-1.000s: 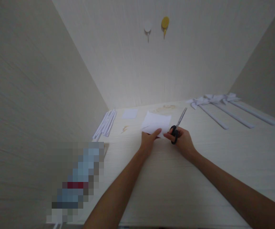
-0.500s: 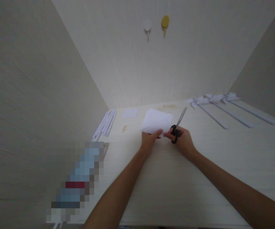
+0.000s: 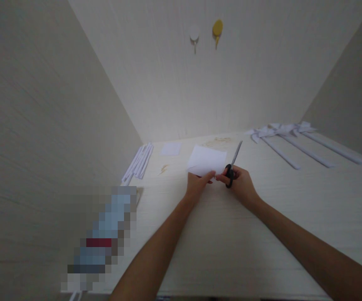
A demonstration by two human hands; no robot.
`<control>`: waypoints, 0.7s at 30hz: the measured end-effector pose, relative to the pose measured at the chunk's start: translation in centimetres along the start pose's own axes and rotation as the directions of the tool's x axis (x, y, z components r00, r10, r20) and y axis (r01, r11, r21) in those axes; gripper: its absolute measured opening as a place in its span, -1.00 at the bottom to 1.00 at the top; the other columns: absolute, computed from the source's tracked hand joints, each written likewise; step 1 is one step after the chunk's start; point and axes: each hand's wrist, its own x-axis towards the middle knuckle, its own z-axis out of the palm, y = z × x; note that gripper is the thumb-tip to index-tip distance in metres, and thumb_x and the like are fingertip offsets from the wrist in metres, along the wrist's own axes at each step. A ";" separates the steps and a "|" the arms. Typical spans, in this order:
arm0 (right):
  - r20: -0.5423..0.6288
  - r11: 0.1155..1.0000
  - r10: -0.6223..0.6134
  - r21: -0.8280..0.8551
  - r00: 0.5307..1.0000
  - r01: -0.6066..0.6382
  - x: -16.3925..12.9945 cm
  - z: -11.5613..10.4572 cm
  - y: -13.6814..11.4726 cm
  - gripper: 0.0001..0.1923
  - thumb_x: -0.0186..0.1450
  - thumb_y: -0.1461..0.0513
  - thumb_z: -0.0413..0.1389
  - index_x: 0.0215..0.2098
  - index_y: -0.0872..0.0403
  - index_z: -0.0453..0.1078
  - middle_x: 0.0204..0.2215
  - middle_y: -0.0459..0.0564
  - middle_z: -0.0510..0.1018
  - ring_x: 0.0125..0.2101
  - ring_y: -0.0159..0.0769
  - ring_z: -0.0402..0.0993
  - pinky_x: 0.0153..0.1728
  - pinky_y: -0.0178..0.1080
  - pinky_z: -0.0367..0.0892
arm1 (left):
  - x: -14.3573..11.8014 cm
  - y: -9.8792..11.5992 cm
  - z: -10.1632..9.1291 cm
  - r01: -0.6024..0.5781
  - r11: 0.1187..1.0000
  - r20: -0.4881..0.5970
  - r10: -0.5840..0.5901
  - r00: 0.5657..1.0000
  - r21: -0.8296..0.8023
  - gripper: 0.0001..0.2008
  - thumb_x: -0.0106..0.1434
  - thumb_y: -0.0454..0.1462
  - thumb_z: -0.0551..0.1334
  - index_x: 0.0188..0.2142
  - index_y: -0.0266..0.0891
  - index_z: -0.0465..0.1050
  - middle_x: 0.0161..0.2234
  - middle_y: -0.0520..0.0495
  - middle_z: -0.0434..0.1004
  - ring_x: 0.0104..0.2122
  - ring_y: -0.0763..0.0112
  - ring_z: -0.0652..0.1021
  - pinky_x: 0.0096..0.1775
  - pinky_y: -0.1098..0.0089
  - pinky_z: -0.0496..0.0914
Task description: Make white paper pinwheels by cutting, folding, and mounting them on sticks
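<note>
A white sheet of paper (image 3: 206, 161) is pinched along its near edge by my left hand (image 3: 198, 183), thumb on top. My right hand (image 3: 240, 184) holds black-handled scissors (image 3: 230, 173), their metal blades pointing up and away from the paper. The right fingertips meet the paper's near corner beside my left thumb. Whether the right fingers also grip that corner is hard to make out. Beyond the left hand, a small square of white paper (image 3: 171, 149) lies flat on the table.
Several rolled white paper sticks (image 3: 138, 163) lie at the left wall. Three paper pinwheel-like pieces on sticks (image 3: 309, 149) rest at the right. A blurred blue object (image 3: 108, 225) is at the table's (image 3: 246, 251) left edge. Yellow (image 3: 217, 28) and white hooks (image 3: 194, 34) are on the wall.
The paper's raised fold has flattened and its far edge tilts slightly differently. The scissors have shifted a little to the left with my right hand. Both hands stay close together.
</note>
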 end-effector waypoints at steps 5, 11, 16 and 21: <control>0.154 0.993 0.114 -0.002 0.981 -0.115 0.0 -0.3 -0.3 -0.69 -0.01 0.04 0.10 -0.56 0.13 0.22 -0.65 -0.10 0.37 -0.68 -0.51 0.17 -0.67 -0.40 0.08 | 0.8 -0.3 -0.8 0.000 0.999 -0.182 -0.008 0.983 -0.046 -0.81 -0.18 -0.26 0.29 -0.54 -0.32 0.40 -0.57 0.00 0.45 -0.61 0.49 0.43 -0.62 0.49 0.35; 0.421 0.978 0.206 -0.106 0.883 -0.177 -0.2 -1.0 -0.6 -0.62 0.08 -0.03 -0.02 -0.61 0.12 0.21 -0.76 -0.13 0.30 -0.77 -0.52 0.08 -0.75 -0.40 -0.06 | 1.6 -0.5 -1.9 -0.052 0.988 -0.281 0.008 0.960 -0.149 -0.81 -0.11 -0.23 0.23 -0.50 -0.33 0.39 -0.56 -0.01 0.45 -0.57 0.49 0.46 -0.60 0.51 0.33; 0.537 0.962 0.245 -0.236 0.807 -0.135 -0.6 -1.2 -1.2 -0.61 0.05 -0.01 0.02 -0.73 0.11 0.16 -0.85 -0.17 0.22 -0.79 -0.51 0.08 -0.71 -0.38 -0.03 | 1.7 -0.3 -1.9 -0.057 0.978 -0.296 -0.005 0.955 -0.199 -0.83 -0.08 -0.23 0.20 -0.53 -0.33 0.36 -0.60 0.02 0.42 -0.61 0.52 0.44 -0.59 0.51 0.32; 0.556 0.954 0.276 -0.256 0.784 -0.154 -0.7 -1.1 -1.5 -0.58 0.04 -0.03 0.01 -0.77 0.08 0.11 -0.86 -0.20 0.18 -0.80 -0.52 0.03 -0.71 -0.36 -0.07 | 1.8 -0.3 -2.0 -0.064 0.963 -0.311 -0.022 0.950 -0.261 -0.82 -0.10 -0.22 0.20 -0.53 -0.33 0.34 -0.60 0.03 0.41 -0.62 0.52 0.44 -0.57 0.50 0.32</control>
